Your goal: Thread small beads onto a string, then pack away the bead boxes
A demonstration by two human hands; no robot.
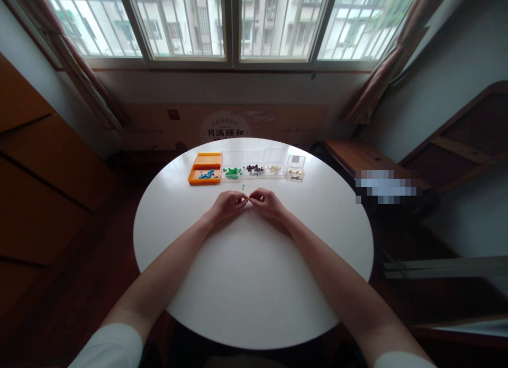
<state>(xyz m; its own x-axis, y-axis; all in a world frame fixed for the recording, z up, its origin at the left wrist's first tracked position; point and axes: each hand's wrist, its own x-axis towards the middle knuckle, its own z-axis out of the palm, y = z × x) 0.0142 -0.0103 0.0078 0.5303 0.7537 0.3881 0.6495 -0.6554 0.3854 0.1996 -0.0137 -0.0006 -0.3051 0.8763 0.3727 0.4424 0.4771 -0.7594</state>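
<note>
My left hand (230,204) and my right hand (266,203) meet fingertip to fingertip over the white round table (238,283). Both are pinched on something tiny between them, with a hint of orange, too small to make out. Just beyond the fingers lie a few tiny green bits (243,186). Behind them stands an open orange case (204,181) with blue pieces (207,174). To its right, clear open boxes hold green pieces (232,173), dark pieces (254,168) and pale pieces (274,168). A small clear box (296,174) at the right end holds yellowish and dark bits.
A wooden chair or bench (373,159) with a blurred light-blue patch stands beyond the table's right edge. A printed cardboard panel (289,117) is behind the table, under the barred windows. Orange-brown cabinets (35,177) are at the left.
</note>
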